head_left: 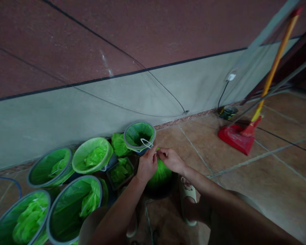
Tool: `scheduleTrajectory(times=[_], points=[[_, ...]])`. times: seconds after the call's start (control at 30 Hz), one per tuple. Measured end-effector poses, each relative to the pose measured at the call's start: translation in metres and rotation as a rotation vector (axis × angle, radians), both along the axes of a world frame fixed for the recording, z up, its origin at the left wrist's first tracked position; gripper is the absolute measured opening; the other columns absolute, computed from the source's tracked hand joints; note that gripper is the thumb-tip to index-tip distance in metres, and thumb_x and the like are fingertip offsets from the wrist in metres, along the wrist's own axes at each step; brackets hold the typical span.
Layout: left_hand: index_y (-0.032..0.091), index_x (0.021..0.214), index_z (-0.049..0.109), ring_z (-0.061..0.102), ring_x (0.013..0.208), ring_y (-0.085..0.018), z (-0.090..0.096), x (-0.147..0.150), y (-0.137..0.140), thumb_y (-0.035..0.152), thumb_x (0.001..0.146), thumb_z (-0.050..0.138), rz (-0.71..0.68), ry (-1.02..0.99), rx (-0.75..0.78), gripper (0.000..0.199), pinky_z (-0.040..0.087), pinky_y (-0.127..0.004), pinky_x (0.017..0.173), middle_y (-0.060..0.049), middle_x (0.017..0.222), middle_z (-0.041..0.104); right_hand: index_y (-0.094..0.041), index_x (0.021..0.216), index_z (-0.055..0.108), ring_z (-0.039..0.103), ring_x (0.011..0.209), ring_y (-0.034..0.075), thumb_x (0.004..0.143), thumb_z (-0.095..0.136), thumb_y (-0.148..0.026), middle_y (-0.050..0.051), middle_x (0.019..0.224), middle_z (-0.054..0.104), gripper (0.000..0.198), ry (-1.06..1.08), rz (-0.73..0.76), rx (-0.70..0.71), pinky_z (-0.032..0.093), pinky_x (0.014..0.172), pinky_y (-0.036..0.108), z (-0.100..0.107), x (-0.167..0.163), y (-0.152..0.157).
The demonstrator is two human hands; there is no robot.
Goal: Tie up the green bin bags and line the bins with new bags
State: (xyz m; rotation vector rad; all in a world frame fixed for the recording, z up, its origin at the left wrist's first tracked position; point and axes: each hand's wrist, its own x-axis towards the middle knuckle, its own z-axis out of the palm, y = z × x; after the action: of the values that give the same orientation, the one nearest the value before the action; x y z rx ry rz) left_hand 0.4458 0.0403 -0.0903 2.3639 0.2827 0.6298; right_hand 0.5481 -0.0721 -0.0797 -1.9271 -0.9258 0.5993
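Note:
My left hand [147, 165] is closed on the gathered neck of a green garbage bag [160, 176], with the fingers pinched together. Close beside it, my right hand [172, 160] pinches the same bunched plastic. A white drawstring loop [146, 143] sticks out past my left fingers. The bag bulges below my hands inside a dark bin [165, 194] standing between my feet; my hands and forearms cover part of it. Just beyond my left hand stands a lined round bin [125, 136] with a grey rim.
At the left are several bins with green liners, including a grey-rimmed bin [49, 217] and a pale green bin [75, 166]. A small square bin [114, 185] sits nearer. Rightward, a red dustpan [234, 137], a small tin [228, 113] and a black cable [283, 135] lie by the wall.

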Motion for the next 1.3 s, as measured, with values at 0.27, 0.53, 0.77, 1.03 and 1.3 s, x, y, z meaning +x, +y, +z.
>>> scheduleTrajectory(times=[0.27,0.53,0.77,1.03,1.3], points=[[0.016,0.124,0.055,0.067,0.096,-0.021,0.007,0.0,0.003,0.011,0.092,0.041,0.019,0.275,0.165,0.035,0.053,-0.033,0.086,-0.012,0.111,0.068,-0.017,0.083,0.07,0.056,0.069,0.014,0.088,0.047,-0.018,0.006,0.078,0.068,0.024,-0.348,0.149,-0.257,0.037,0.067,0.025,0.017,0.0,-0.005],[0.018,0.097,0.062,0.063,0.09,-0.018,0.015,0.003,0.003,0.011,0.092,0.04,0.042,0.415,0.181,0.023,0.049,-0.028,0.082,-0.007,0.096,0.065,-0.017,0.07,0.064,0.044,0.057,0.01,0.084,0.045,-0.029,-0.003,0.059,0.05,0.027,-0.017,0.14,-0.064,0.031,0.056,0.023,-0.002,0.01,-0.004],[0.017,0.087,0.067,0.062,0.086,-0.018,0.015,0.003,0.013,0.013,0.089,0.045,0.009,0.401,0.055,0.023,0.046,-0.029,0.081,-0.006,0.09,0.066,-0.017,0.067,0.06,0.038,0.051,0.008,0.076,0.05,-0.041,-0.005,0.057,0.044,0.028,0.316,0.098,0.039,0.029,0.05,0.023,-0.013,0.011,-0.001],[0.018,0.097,0.059,0.059,0.067,-0.013,0.0,0.006,0.017,0.007,0.081,0.051,0.007,0.258,-0.335,0.021,0.042,-0.024,0.066,0.001,0.075,0.066,-0.016,0.07,0.065,0.039,0.05,0.008,0.074,0.052,-0.037,-0.005,0.056,0.048,0.025,0.333,0.049,0.042,0.029,0.048,0.022,-0.017,0.012,0.001],[0.019,0.101,0.054,0.055,0.056,-0.009,-0.014,0.011,0.017,0.006,0.079,0.054,0.011,0.174,-0.562,0.026,0.039,-0.021,0.058,0.005,0.067,0.061,-0.016,0.072,0.069,0.04,0.047,0.007,0.07,0.061,-0.032,-0.004,0.054,0.054,0.017,0.499,-0.059,0.058,0.029,0.046,0.021,-0.013,0.009,0.001]])
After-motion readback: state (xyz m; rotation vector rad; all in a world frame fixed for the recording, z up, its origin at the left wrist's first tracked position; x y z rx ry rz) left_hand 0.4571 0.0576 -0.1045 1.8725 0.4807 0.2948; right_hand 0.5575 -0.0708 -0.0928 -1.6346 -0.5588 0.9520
